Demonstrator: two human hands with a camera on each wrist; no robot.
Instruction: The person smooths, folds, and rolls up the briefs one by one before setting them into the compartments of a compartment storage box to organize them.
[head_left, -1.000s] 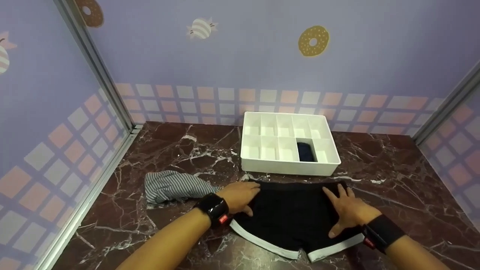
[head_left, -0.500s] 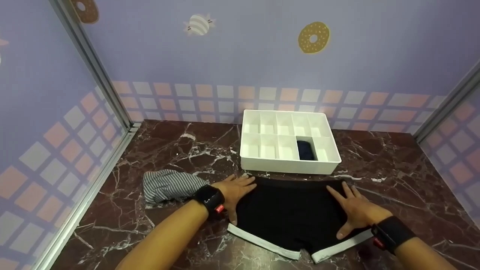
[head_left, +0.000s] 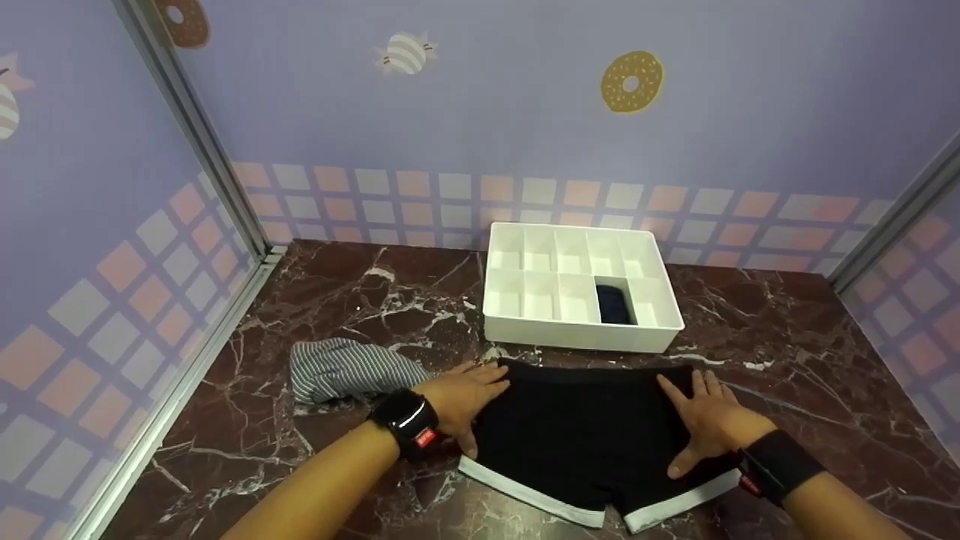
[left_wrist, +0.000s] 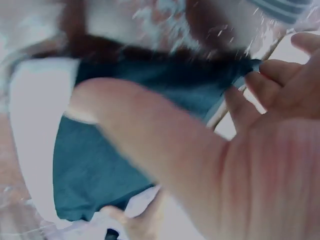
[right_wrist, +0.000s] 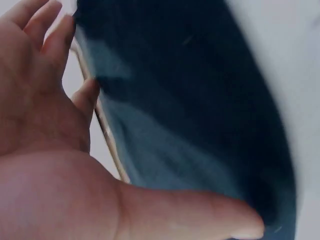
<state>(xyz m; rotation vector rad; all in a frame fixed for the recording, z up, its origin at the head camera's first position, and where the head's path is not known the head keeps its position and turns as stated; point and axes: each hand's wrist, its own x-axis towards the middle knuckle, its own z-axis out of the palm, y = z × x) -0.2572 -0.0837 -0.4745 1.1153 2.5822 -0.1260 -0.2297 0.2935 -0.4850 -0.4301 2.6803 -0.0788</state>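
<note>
Both hands, left hand (head_left: 459,395) and right hand (head_left: 709,421), press straight, spread fingers on the side edges of the black shorts (head_left: 585,439), flat on the counter (head_left: 360,300) just before the white tray (head_left: 581,336); bare counter lies right

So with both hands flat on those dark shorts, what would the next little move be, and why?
Probably folding one side over toward the middle. The dark shorts lie spread flat on the marble table, with the left hand and right hand pressing its two edges. The white divided box beyond has narrow compartments, one already holding a dark rolled item.
</note>
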